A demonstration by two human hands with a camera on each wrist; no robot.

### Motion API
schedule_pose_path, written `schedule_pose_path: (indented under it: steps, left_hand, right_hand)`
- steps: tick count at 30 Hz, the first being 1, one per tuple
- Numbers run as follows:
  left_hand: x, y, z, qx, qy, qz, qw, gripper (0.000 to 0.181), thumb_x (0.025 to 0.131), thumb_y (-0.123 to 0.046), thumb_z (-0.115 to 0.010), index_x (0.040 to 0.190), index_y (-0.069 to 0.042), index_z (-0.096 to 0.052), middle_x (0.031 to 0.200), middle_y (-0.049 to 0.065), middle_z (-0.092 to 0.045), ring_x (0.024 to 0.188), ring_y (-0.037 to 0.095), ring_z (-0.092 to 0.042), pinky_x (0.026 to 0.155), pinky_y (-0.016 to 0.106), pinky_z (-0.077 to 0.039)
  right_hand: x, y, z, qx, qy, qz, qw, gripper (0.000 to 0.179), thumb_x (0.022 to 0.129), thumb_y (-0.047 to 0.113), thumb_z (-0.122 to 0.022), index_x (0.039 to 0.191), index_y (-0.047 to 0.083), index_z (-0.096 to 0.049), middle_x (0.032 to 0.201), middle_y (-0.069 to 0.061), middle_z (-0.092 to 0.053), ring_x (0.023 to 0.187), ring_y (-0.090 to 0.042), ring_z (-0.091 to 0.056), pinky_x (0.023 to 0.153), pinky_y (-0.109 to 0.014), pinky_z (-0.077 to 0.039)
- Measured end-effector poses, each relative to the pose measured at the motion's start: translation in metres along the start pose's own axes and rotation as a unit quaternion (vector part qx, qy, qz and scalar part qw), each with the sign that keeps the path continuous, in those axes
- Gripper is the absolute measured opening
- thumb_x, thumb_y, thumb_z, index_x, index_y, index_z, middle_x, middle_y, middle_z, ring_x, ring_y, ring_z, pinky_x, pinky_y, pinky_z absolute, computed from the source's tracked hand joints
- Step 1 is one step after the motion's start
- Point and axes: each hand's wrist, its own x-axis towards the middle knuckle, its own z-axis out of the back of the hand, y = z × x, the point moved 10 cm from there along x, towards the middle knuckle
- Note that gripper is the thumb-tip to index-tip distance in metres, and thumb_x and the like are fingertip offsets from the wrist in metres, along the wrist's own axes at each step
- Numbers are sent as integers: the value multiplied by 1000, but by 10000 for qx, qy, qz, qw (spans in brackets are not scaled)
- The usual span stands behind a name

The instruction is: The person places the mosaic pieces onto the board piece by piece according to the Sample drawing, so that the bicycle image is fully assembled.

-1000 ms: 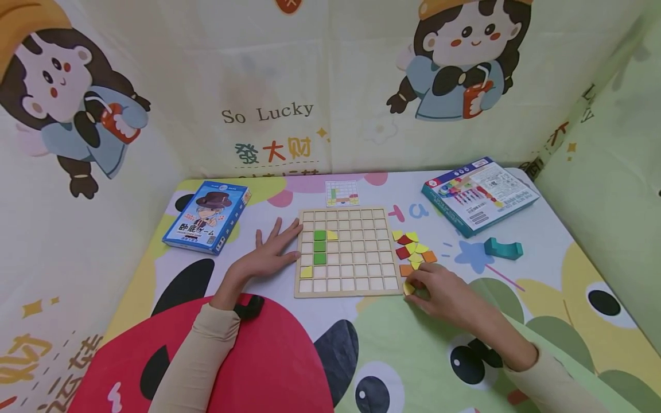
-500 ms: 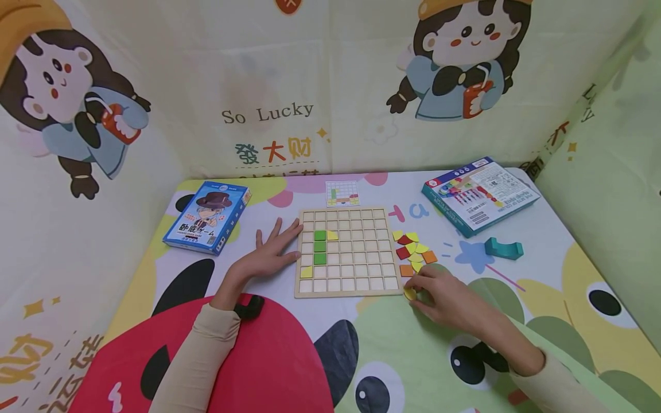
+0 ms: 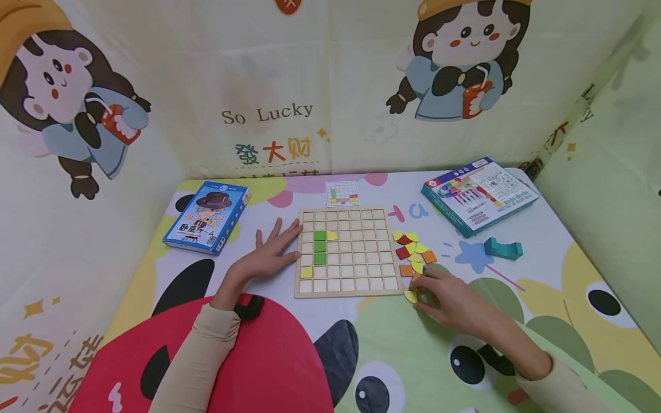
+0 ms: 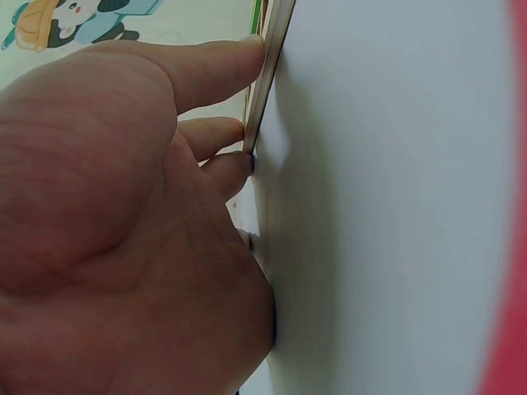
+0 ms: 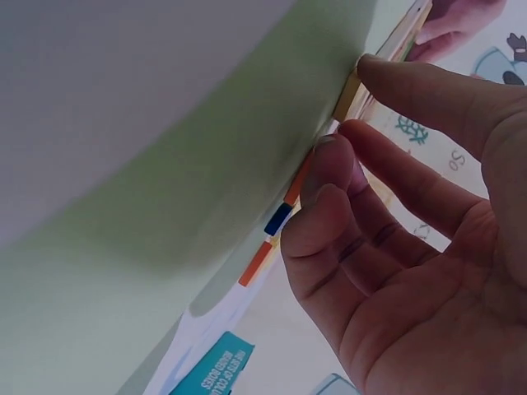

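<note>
My left hand lies with fingers spread on the table, its thumb and a fingertip touching the left edge of a wooden grid board. Three green square tiles stand in a column on the board. Yellow tiles sit in two other cells. Just off the board's lower right corner, my right hand pinches a yellow quarter-round tile at the table surface between thumb and index finger; the right wrist view shows this tile edge-on. Beside those fingers, an orange tile is partly covered by the hand.
Loose red, orange and yellow tiles lie along the board's right side. A pattern card lies behind the board. A blue box stands left, a teal-edged box right, with a teal arched block before it.
My right hand has drawn the yellow quarter-round tile slightly toward me and to the right, away from the board's corner. An orange tile and a bit of blue now show by its fingers. The left hand stays.
</note>
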Motion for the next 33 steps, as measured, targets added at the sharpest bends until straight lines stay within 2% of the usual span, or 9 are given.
schedule_pose_path:
  steps: [13, 23, 28, 33]
  left_hand:
    - [0, 1, 0, 17, 5, 19, 10000, 79, 105, -35, -61, 171, -23, -19, 182, 4, -8, 167, 38, 19, 122, 74, 25]
    - [0, 2, 0, -33, -7, 39, 10000, 79, 105, -36, -61, 171, -23, -20, 182, 4, -8, 167, 38, 19, 122, 73, 25]
    - [0, 2, 0, -15, 5, 32, 10000, 80, 105, -36, -61, 171, -23, -20, 182, 4, -8, 167, 38, 19, 122, 74, 25]
    - [0, 2, 0, 18, -6, 28, 10000, 80, 105, -37, -61, 171, -24, -19, 182, 4, -7, 167, 38, 19, 122, 74, 25]
  right_hand:
    - [-3, -3, 1, 36, -59, 70, 10000, 26, 85, 19, -90, 109, 17, -80, 95, 6, -62, 78, -1, -50, 66, -18, -50]
    - [-2, -4, -1, -106, 51, -116, 9999, 23, 86, 20, -89, 106, 19, -79, 99, 6, -65, 86, -6, -58, 74, -23, -59]
    - [-3, -3, -1, -138, -14, -41, 9999, 22, 85, 19, -89, 105, 18, -78, 99, 5, -66, 83, -5, -57, 72, -22, -57]
    - [-3, -4, 0, -149, 23, -175, 9997, 24, 86, 22, -88, 107, 17, -78, 99, 4, -67, 82, -6, -55, 68, -20, -53]
